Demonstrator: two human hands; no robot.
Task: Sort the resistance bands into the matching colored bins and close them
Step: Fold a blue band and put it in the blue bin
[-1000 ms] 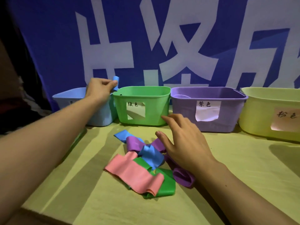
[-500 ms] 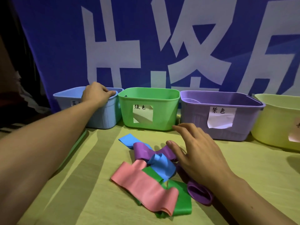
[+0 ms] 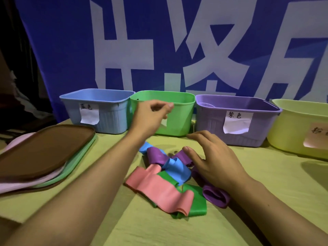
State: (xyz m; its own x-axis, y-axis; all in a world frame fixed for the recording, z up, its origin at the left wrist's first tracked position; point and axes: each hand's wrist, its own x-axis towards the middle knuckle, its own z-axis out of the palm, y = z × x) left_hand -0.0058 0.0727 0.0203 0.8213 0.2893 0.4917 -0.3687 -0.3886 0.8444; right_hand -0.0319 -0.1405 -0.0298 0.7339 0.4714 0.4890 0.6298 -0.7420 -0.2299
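Four open bins stand in a row at the back: blue bin (image 3: 106, 119), green bin (image 3: 179, 121), purple bin (image 3: 262, 132) and yellow bin (image 3: 291, 132), each with a paper label. A pile of bands lies in front: a pink band (image 3: 159, 189) on top of a green band (image 3: 195, 203), a blue band (image 3: 177, 169), another blue band end (image 3: 144, 147) and purple bands (image 3: 158, 156). My left hand (image 3: 150, 116) hovers in front of the green bin, fingers loosely curled, holding nothing. My right hand (image 3: 211, 160) rests spread over the pile's right side, thumb by a purple band.
A stack of bin lids (image 3: 44, 150), brown on top with green and pink beneath, lies at the left on the yellow-green tablecloth (image 3: 266, 192). A blue banner with white characters hangs behind the bins.
My left hand has left the blue bin without the blue band it carried and moved right, in front of the green bin. The camera shifted left, showing the lids. My right hand stayed on the pile.
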